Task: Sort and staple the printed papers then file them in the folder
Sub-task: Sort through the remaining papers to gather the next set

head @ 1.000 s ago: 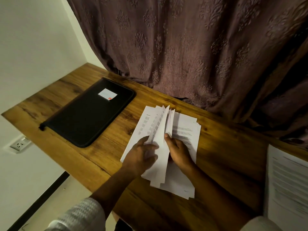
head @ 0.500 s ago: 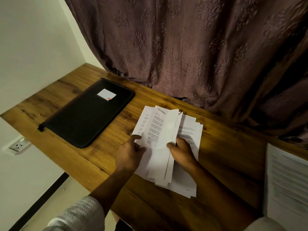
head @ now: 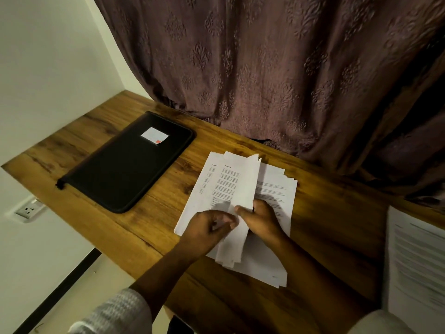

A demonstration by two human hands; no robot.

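Observation:
A loose stack of white printed papers [head: 274,189] lies spread on the wooden desk [head: 96,218], left of centre. Several sheets stand lifted on edge in the middle of the stack. My right hand [head: 261,219] grips those lifted sheets, thumb on their left face. My left hand [head: 204,229] pinches the lower part of a turned sheet beside them. A closed black zip folder [head: 125,165] with a small white label lies flat to the left, apart from the papers. No stapler is in view.
A separate printed sheet [head: 416,266] lies at the right edge of the view. A brown patterned curtain [head: 265,68] hangs behind the desk. A white wall with a power socket [head: 29,210] is on the left, below the desk's edge.
My left hand has moved right, from the outer edge of the turned sheets to just beside my right hand. The lifted sheets have leaned further over to the left.

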